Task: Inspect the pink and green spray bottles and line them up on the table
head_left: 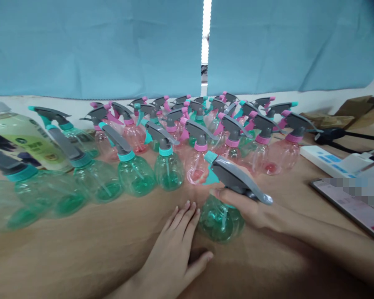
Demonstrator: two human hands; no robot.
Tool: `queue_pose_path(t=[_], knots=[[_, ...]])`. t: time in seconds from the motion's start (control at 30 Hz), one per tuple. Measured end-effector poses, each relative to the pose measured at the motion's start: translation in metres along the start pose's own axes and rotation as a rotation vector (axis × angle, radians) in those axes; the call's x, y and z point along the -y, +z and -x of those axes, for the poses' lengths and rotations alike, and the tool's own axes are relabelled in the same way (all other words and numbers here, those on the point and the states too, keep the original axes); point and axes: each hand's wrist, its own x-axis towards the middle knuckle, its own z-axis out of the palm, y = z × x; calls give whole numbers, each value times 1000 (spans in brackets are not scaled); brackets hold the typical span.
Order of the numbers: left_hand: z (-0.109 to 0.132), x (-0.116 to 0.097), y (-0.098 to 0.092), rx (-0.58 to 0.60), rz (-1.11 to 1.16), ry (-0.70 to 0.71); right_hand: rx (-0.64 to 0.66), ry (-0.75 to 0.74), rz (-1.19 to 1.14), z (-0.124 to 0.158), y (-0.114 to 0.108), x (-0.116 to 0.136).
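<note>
My right hand (249, 207) is wrapped around the neck of a green spray bottle (220, 222) with a grey and teal trigger head. The bottle stands tilted slightly on the table, and its nozzle points up and to the left. Some of my right fingers are hidden behind it. Just left of its base, my left hand (179, 241) lies flat on the tabletop with fingers stretched out, holding nothing. Beyond both hands are a green spray bottle (170, 170) and a pink spray bottle (195, 164), upright in the front of a large group.
Several more green and pink spray bottles crowd the table (90, 257) behind and to the left. A large labelled bottle (28, 137) is at far left. On the right are a phone (349, 207), a white power strip (327, 160) with cables, and brown cardboard (358, 110). A blue curtain (96, 45) hangs behind.
</note>
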Motion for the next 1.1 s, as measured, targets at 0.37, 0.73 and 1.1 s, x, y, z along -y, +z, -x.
queue_pose_path(t=[0.37, 0.73, 1.1], knots=[[0, 1, 2, -60, -20, 6, -8, 36, -115, 3, 3, -4], [-2, 4, 5, -144, -67, 57, -60, -75, -141, 0, 4, -12], [-3, 4, 3, -100, -34, 25, -48, -102, -168, 1, 2, -12]])
